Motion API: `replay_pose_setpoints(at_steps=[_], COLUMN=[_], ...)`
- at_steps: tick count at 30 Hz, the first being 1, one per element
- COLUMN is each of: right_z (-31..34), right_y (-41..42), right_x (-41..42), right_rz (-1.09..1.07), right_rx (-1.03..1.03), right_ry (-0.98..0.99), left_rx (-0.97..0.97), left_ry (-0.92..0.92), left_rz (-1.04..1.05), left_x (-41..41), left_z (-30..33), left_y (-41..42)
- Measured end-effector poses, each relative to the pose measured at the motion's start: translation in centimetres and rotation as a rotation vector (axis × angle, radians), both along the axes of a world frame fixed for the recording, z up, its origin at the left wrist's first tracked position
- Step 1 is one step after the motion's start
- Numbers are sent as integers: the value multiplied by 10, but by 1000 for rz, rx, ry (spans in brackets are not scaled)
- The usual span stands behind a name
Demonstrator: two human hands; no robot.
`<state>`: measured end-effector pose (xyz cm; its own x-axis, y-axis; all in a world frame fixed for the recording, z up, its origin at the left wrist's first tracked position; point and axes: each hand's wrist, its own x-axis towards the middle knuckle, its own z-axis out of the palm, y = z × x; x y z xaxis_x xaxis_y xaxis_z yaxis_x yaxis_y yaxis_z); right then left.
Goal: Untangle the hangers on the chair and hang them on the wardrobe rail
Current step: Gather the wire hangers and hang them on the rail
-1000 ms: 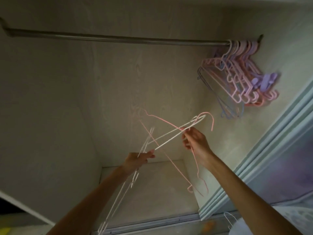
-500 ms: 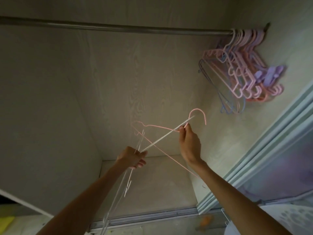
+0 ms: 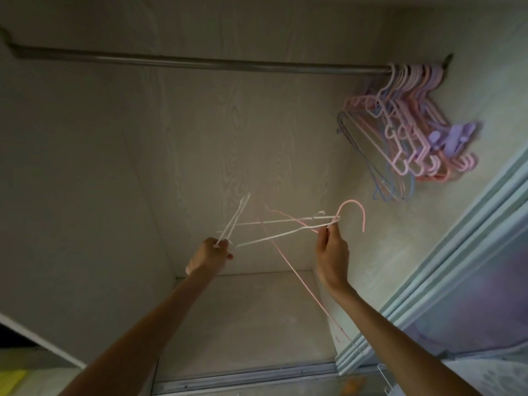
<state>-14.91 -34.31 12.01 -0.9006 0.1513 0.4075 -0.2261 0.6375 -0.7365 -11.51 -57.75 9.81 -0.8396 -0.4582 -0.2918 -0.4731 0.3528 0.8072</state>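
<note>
Both my hands are raised inside the wardrobe with tangled thin wire hangers between them. My left hand [image 3: 212, 252] grips the white hangers [image 3: 268, 237] at their left end. My right hand [image 3: 331, 252] pinches the neck of a pink hanger [image 3: 353, 205], whose hook curves up to the right; its long side runs down toward the floor on the right. White wires cross the pink one between my hands. The metal rail [image 3: 200, 62] runs across the top, and several pink, purple and blue hangers [image 3: 405, 132] hang at its right end.
The wardrobe's pale wood-grain back wall [image 3: 228, 138] and floor [image 3: 243, 310] lie ahead. A sliding door frame [image 3: 445, 267] slants along the right side. The sliding track [image 3: 243, 378] runs along the bottom. A pale object with a white wire hook shows at the lower right corner.
My hands have pulled farther apart, spreading the hangers. The white hangers' free end has swung up above my left hand, and the pink hook sits level near my right fingers.
</note>
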Motion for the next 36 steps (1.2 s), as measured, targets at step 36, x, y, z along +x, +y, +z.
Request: replay_pose_setpoints(at_steps=[36], right_z=[21], right_y=[0], right_x=[-21], right_rz=[664], right_rx=[762], right_ry=[-515], left_rx=[269], left_ry=[-30], left_rz=[64], left_x=[-23], left_z=[35], left_y=[-34])
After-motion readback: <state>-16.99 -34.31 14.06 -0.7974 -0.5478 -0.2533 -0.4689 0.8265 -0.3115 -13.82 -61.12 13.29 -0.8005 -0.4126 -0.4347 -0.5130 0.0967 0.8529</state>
